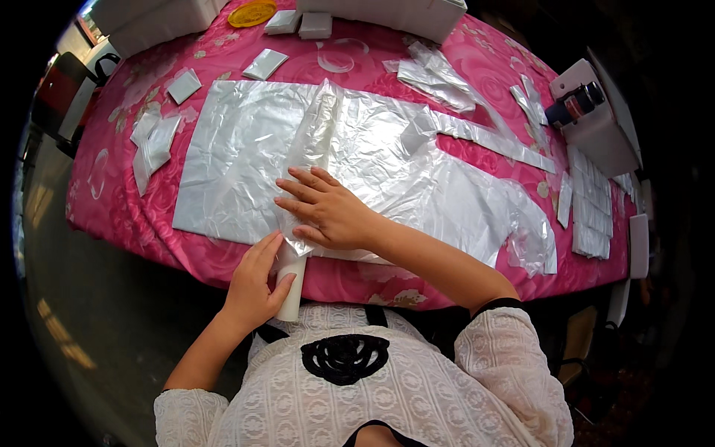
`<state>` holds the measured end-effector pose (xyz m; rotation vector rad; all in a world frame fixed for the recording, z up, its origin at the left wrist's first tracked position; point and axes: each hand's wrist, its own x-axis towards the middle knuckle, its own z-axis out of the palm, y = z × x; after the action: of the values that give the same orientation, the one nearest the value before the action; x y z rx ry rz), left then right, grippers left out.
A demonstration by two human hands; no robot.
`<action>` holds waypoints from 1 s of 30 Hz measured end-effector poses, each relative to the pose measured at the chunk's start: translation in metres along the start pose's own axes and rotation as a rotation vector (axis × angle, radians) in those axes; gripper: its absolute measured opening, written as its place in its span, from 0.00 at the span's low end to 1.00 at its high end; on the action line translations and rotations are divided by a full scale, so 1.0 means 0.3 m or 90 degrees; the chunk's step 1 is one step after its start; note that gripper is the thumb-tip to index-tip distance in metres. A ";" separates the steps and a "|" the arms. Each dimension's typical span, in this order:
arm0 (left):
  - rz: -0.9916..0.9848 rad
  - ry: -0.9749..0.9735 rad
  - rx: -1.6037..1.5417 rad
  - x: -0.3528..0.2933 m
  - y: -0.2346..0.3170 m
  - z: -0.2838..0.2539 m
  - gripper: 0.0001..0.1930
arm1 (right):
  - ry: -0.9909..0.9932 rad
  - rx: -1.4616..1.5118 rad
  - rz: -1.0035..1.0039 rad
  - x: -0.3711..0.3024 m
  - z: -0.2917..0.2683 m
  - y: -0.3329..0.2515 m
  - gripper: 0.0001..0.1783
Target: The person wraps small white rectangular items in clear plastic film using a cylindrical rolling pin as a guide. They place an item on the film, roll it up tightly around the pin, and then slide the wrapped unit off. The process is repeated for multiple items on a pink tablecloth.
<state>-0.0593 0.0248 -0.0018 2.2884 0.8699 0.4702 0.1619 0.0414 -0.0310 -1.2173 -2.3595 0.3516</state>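
Pink tablecloth, hands at plastic

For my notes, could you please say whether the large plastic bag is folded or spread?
Mostly spread: the bag lies across the tablecloth, handles stretching right, creased near the right hand.

Here's plastic film, all glossy crinkles flashing light | white tube: smooth, fairly matt | pink tablecloth: cloth-like, faint sheen | white box: matt, foam-like | yellow dish: shiny, plastic-looking | cream top: rough, lacy cloth
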 end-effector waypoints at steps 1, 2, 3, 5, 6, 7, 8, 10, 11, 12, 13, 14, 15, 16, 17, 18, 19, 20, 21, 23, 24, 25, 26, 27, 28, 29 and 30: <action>-0.035 -0.034 -0.006 -0.018 0.001 0.011 0.34 | 0.031 -0.012 -0.012 0.038 0.024 0.001 0.26; -0.053 -0.031 0.013 -0.033 0.000 0.021 0.35 | 0.019 -0.019 -0.004 0.071 0.037 -0.008 0.25; -0.069 -0.028 0.034 -0.043 -0.003 0.025 0.36 | 0.008 -0.027 0.003 0.109 0.043 -0.022 0.24; -0.097 -0.045 0.100 -0.067 -0.015 0.020 0.40 | 0.047 -0.038 -0.006 0.182 0.089 -0.035 0.20; -0.104 -0.033 0.125 -0.085 -0.027 0.017 0.40 | 0.034 -0.040 0.002 0.211 0.101 -0.044 0.20; -0.111 -0.022 0.149 -0.102 -0.040 0.016 0.40 | 0.020 -0.042 0.011 0.240 0.105 -0.053 0.19; -0.117 -0.011 0.173 -0.113 -0.046 0.016 0.41 | 0.007 -0.044 0.020 0.265 0.109 -0.062 0.19; -0.159 0.027 0.194 -0.123 -0.040 0.009 0.42 | 0.034 -0.044 0.031 0.301 0.123 -0.074 0.19; -0.179 0.045 0.205 -0.124 -0.036 0.004 0.43 | 0.053 -0.040 0.041 0.316 0.134 -0.079 0.18; -0.198 0.059 0.216 -0.120 -0.027 -0.004 0.43 | 0.073 -0.038 0.050 0.330 0.143 -0.083 0.18; -0.216 0.073 0.227 -0.111 -0.013 -0.013 0.44 | 0.099 -0.036 0.071 0.339 0.156 -0.088 0.18; -0.234 0.086 0.238 -0.101 -0.004 -0.016 0.45 | 0.126 -0.035 0.093 0.343 0.172 -0.091 0.17; -0.220 0.121 0.260 -0.099 -0.003 -0.013 0.44 | 0.152 -0.033 0.111 0.347 0.184 -0.095 0.17; -0.242 0.106 0.238 -0.097 -0.008 -0.014 0.42 | 0.184 -0.024 0.124 0.347 0.190 -0.096 0.16; -0.265 0.091 0.216 -0.094 -0.014 -0.015 0.41 | 0.215 -0.016 0.138 0.346 0.194 -0.095 0.16; -0.292 0.073 0.196 -0.096 -0.019 -0.017 0.40 | 0.246 -0.001 0.152 0.344 0.203 -0.100 0.15; -0.273 0.083 0.199 -0.095 -0.026 -0.010 0.39 | 0.256 0.026 0.158 0.338 0.208 -0.101 0.16; -0.254 0.093 0.202 -0.092 -0.036 -0.001 0.39 | 0.267 0.053 0.164 0.328 0.208 -0.096 0.16; -0.237 0.097 0.209 -0.097 -0.040 -0.003 0.38 | 0.279 0.086 0.174 0.317 0.214 -0.102 0.17; -0.315 0.083 -0.012 -0.083 -0.030 -0.033 0.37 | 0.357 0.102 0.205 0.297 0.210 -0.107 0.20; -0.350 0.079 -0.121 -0.080 -0.024 -0.048 0.36 | 0.399 0.108 0.220 0.284 0.199 -0.106 0.22; -0.296 0.086 -0.140 -0.090 -0.022 -0.056 0.39 | 0.320 0.110 0.276 0.266 0.174 -0.109 0.33; -0.298 0.089 -0.207 -0.108 -0.027 -0.053 0.41 | 0.362 0.125 0.280 0.255 0.159 -0.120 0.36; -0.296 0.094 -0.277 -0.125 -0.031 -0.042 0.42 | 0.402 0.137 0.283 0.244 0.142 -0.131 0.40; -0.294 0.098 -0.347 -0.132 -0.027 -0.037 0.44 | 0.442 0.148 0.285 0.230 0.123 -0.141 0.43; -0.292 0.091 -0.447 -0.135 -0.013 -0.035 0.45 | 0.435 0.165 0.310 0.210 0.099 -0.149 0.52; -0.287 0.083 -0.549 -0.124 0.025 -0.037 0.46 | 0.478 0.289 0.328 0.202 0.096 -0.150 0.52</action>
<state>-0.0883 -0.0005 0.0075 1.2497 0.9642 0.6336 0.0855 0.0644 -0.0199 -1.3925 -1.2403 0.4586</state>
